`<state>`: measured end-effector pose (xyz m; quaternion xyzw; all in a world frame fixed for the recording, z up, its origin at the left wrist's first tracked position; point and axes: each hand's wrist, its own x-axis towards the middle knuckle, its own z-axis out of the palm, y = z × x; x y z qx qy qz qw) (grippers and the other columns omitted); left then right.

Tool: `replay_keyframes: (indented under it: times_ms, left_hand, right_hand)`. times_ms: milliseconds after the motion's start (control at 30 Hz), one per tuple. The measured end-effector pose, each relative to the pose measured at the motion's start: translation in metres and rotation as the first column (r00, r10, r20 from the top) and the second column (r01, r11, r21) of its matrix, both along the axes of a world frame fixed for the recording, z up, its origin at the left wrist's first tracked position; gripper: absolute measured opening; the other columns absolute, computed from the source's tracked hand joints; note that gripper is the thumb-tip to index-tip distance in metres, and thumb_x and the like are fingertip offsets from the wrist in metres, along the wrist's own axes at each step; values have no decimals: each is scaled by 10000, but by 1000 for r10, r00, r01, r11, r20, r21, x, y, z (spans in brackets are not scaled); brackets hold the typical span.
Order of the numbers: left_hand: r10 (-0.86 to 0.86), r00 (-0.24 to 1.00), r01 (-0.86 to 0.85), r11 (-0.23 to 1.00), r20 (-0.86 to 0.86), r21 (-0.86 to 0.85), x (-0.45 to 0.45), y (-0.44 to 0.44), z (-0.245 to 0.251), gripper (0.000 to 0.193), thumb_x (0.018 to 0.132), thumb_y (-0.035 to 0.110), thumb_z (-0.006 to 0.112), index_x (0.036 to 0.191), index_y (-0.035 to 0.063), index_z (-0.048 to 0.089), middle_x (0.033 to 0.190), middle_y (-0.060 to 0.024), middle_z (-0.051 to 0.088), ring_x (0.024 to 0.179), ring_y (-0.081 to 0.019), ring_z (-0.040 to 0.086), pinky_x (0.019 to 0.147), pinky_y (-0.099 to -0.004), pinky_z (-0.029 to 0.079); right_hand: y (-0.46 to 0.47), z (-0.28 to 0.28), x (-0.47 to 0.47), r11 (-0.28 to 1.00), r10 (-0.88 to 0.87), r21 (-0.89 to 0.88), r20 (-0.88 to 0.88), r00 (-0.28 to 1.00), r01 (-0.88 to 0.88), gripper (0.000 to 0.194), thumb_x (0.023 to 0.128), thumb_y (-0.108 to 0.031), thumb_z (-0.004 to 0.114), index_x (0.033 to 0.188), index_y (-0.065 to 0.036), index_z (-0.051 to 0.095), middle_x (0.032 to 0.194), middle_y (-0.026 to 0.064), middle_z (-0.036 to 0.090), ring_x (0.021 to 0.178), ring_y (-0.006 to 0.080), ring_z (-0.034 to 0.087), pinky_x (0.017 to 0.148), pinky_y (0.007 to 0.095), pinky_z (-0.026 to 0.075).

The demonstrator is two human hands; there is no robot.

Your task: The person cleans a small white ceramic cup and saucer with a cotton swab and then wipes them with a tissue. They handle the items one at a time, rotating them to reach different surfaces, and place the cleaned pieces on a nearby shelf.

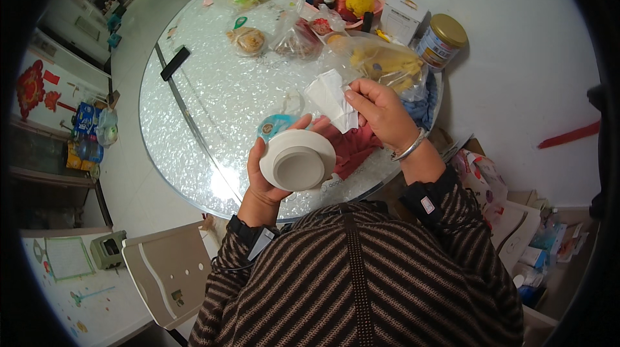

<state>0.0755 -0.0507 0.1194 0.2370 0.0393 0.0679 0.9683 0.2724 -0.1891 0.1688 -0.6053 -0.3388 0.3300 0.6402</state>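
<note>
My left hand (261, 187) holds a white round bowl-like dish (278, 146), with its raised ring and hollow centre turned up towards me. I cannot tell whether that side is its base or its mouth. Between the thumb and fingers of my right hand (387, 114) is a folded white paper tissue (329, 97), apart from the dish. A red cloth (356, 155) lies on the table below my right hand. Just beyond my left fingers sits a teal plastic item (278, 123) with a round brown mark, partly hidden.
The round glittery table (193, 104) carries a black phone-like object (175, 63), bagged food (296, 39), a bag of yellow items (382, 63), a gold-lidded tin (441, 41) and a pink basket (380, 5) with bottles. A beige chair (164, 274) stands at my left.
</note>
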Motion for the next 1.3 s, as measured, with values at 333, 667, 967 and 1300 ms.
replay_keyframes:
  times_ms: [333,667,967,1300]
  left_hand:
    - [-47,998,46,999,33,28,-2,3,5,1082,840,743,546,1601,65,184,1441,-204,517,1319,-448,510,1096,-608,413]
    - [-6,1000,8,997,-16,80,0,-1,25,1034,848,677,548,1613,99,160,1489,-268,438,1364,-416,481,1109,-568,431]
    - [-35,999,37,992,-19,120,1,2,24,1067,861,632,615,1615,69,111,1403,-133,551,1296,-336,549,1107,-489,437]
    - [-8,999,12,992,-35,124,-1,0,21,1072,863,696,553,1617,73,114,1462,-192,494,1310,-359,537,1093,-503,447]
  right_hand:
    - [3,1,-4,992,94,-87,23,995,-92,194,1004,-201,602,913,-31,624,750,-27,588,630,63,541,562,241,438]
    - [-15,23,-20,997,-11,58,807,591,-60,285,851,-79,717,1134,-109,689,913,67,623,729,198,636,658,308,516]
    - [-23,19,-14,990,139,-129,875,464,-53,163,810,-76,709,967,-119,716,872,62,620,782,267,647,654,351,518]
    - [-29,24,-8,991,134,-90,731,669,-100,116,829,-134,704,942,-119,679,823,69,602,732,275,644,637,367,507]
